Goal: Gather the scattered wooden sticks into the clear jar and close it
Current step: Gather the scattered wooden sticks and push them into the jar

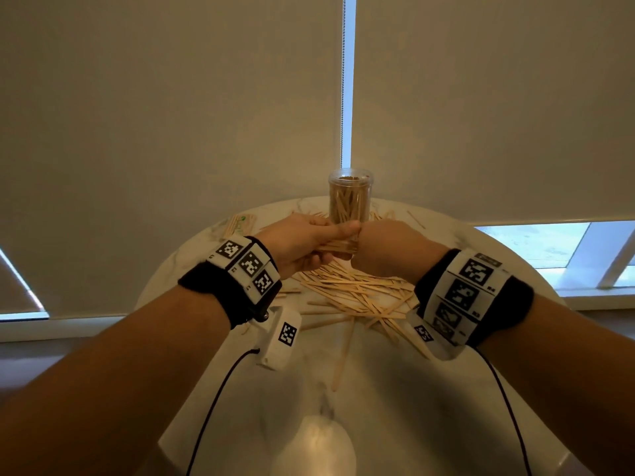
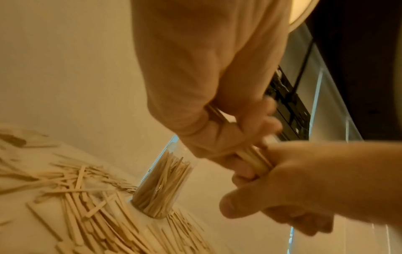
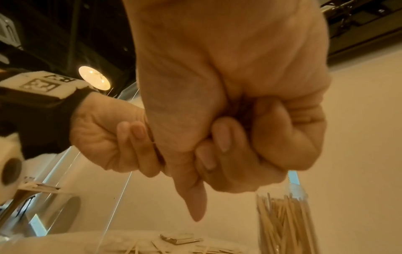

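Head view shows the left hand [image 1: 295, 243] and right hand [image 1: 388, 247] both clenched around one bundle of thin pale wooden sticks [image 1: 338, 248], held level just in front of the tall clear plastic jar [image 1: 349, 197], which stands open, partly filled, at the far edge of the round white marble table [image 1: 378, 389]. Likely best: square the ends, tip the bundle upright, then lower it into the mouth. Many loose sticks [image 1: 357, 293] remain beneath.

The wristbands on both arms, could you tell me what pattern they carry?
Black-and-white square code markers on white panels over black wristbands, clearest in the head view.
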